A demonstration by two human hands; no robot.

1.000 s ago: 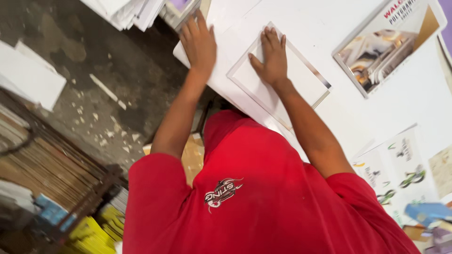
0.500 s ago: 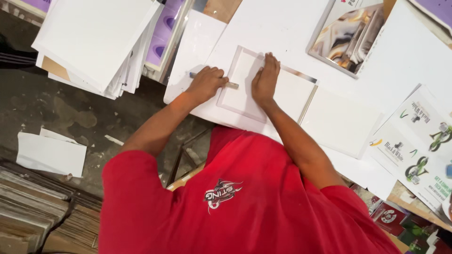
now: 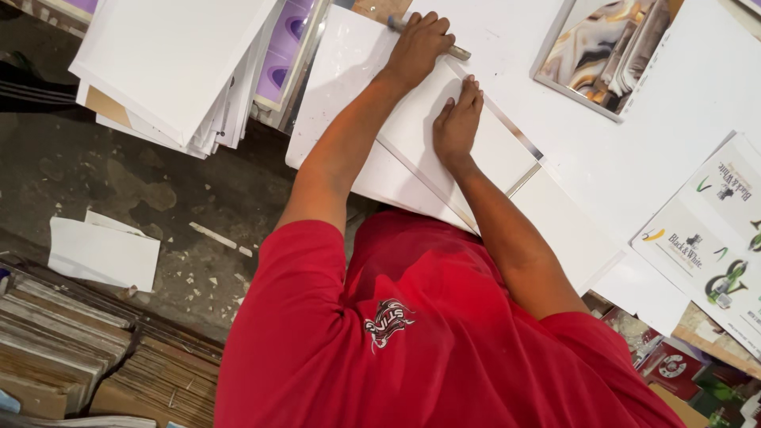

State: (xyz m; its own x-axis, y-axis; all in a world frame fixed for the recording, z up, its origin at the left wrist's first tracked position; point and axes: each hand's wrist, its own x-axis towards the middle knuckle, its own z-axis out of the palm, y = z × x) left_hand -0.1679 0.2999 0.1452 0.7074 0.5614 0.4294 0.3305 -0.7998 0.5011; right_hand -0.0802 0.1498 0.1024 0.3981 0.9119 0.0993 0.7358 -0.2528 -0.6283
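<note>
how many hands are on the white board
2. The left hand grips a thin tool at the board's far edge; the right hand lies flat on the board beside it. No other hands show.

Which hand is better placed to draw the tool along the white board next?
Probably the left. The left hand already grips the slim tool at the white board's far edge, while the right hand lies flat, pinning it.

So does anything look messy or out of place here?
Yes: paper scraps and a loose white sheet lie on the stained floor, and the white board stack overhangs the table edge, fanned unevenly.
</note>
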